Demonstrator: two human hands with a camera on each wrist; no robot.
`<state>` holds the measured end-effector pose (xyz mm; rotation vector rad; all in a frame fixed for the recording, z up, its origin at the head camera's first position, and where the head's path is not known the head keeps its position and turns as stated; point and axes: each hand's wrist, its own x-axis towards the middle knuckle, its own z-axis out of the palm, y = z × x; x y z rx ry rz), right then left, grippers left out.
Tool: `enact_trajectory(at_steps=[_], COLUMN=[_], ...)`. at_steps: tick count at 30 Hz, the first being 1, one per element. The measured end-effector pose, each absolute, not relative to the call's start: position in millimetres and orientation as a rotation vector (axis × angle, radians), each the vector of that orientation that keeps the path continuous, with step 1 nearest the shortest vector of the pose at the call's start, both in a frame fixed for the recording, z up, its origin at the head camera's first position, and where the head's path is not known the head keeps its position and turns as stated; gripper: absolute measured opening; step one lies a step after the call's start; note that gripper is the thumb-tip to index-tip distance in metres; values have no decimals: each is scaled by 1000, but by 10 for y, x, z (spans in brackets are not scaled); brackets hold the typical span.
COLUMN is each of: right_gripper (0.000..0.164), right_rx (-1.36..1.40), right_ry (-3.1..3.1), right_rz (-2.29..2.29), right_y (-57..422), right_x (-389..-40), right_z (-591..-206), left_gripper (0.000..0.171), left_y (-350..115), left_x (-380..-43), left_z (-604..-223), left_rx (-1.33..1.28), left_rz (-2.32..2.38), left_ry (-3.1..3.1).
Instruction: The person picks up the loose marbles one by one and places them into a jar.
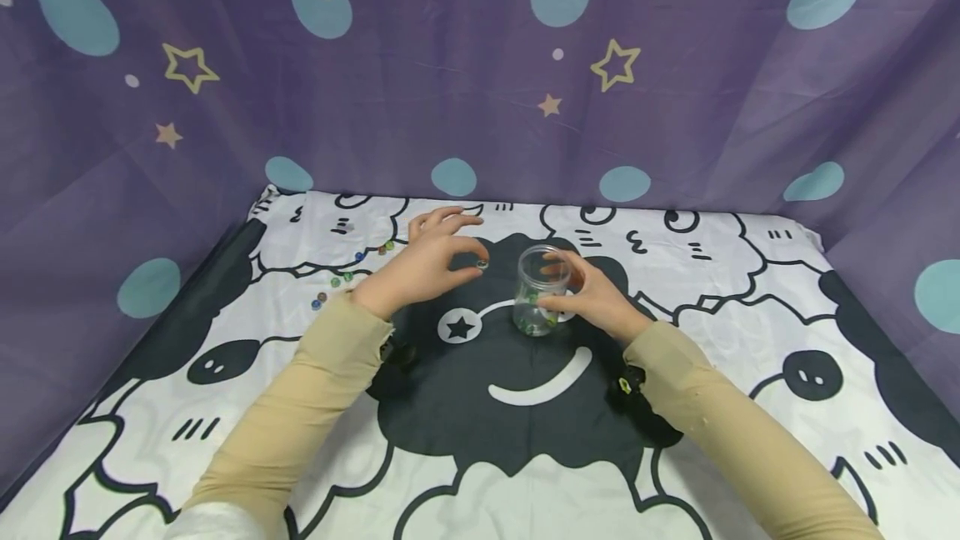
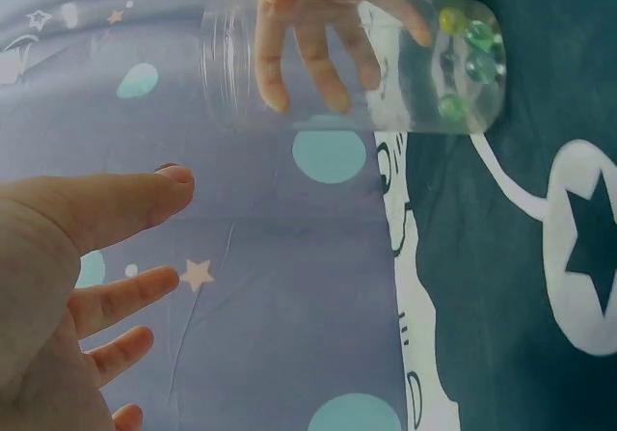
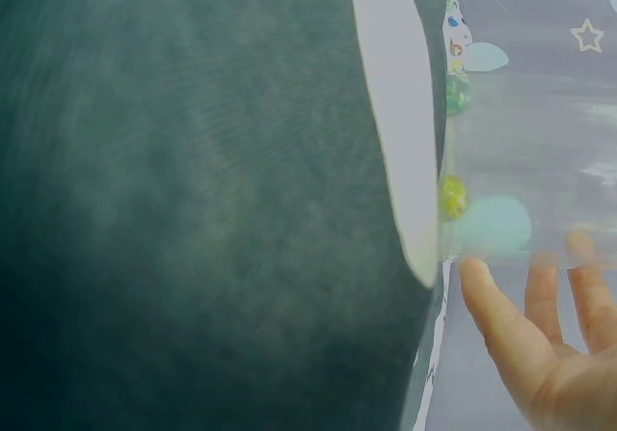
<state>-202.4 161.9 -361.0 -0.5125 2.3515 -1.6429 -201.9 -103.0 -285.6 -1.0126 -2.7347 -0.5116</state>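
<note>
My right hand [image 1: 592,294] grips a clear jar [image 1: 527,297] that has no lid on and stands upright on or just over the dark cloud print. Several green marbles [image 2: 479,67] and a yellow marble [image 3: 453,197] lie at the jar's bottom. To the left of the jar's mouth, my left hand [image 1: 423,267] pinches a small marble [image 1: 482,264] between thumb and forefinger, its other fingers spread. Only a sliver of that marble shows past the fingertip in the left wrist view. Marble and jar are apart.
Loose marbles in blue [image 1: 317,304], green [image 1: 335,282] and brown [image 1: 322,296] lie on the patterned cloth [image 1: 337,473] beyond the left forearm. A purple curtain [image 1: 450,90] with stars and dots hangs behind and along the sides.
</note>
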Motion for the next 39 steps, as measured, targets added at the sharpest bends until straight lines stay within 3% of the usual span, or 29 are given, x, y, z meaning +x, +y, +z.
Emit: enact_trajectory(at_steps=[39], right_gripper=[71], right_rx=[-531], right_ry=[2324], right_rz=[-1660], right_y=[1644], right_x=[-2026], right_z=[-3626], left_gripper=[17], left_y=[-493], left_x=[-2144], left_z=[-2789], left_rx=[-1056], left_rz=[-457], left_ry=[-2795])
